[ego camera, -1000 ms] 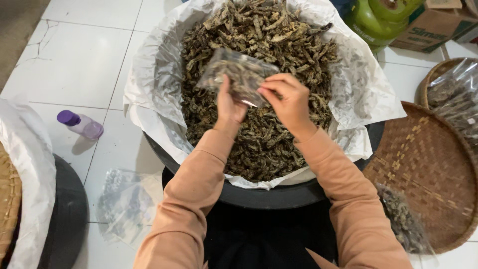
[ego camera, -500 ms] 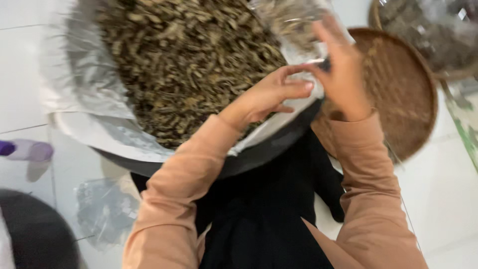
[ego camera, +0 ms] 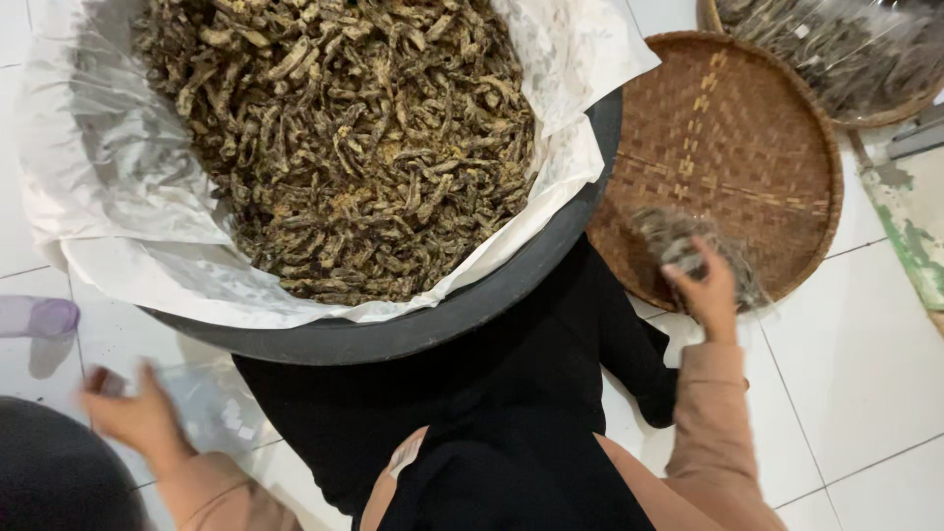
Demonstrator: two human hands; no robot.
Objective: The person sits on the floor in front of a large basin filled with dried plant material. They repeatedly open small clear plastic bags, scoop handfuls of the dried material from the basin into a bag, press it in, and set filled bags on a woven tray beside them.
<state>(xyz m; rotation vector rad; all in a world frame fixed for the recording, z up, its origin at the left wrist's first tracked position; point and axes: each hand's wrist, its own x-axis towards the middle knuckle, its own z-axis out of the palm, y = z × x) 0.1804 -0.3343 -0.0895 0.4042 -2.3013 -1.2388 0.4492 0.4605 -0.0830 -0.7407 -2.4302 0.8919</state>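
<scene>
Woven tray [ego camera: 747, 128]: brown, right of frame; I see my right hand [ego camera: 710, 290] setting a filled clear packet [ego camera: 688, 246] at its near rim, fingers curled on it.
Left hand [ego camera: 138, 413]: lower left, blurred; fingers look spread over loose clear bags [ego camera: 211, 403] on the floor, maybe touching one.
Basin [ego camera: 462, 315]: dark, paper-lined, heaped with dried brown strips [ego camera: 344, 138], upper centre.
In the way: basin rim sits between both hands.
Around: second tray [ego camera: 836, 59] with packets, top right; purple-capped bottle [ego camera: 39, 320], left edge.
</scene>
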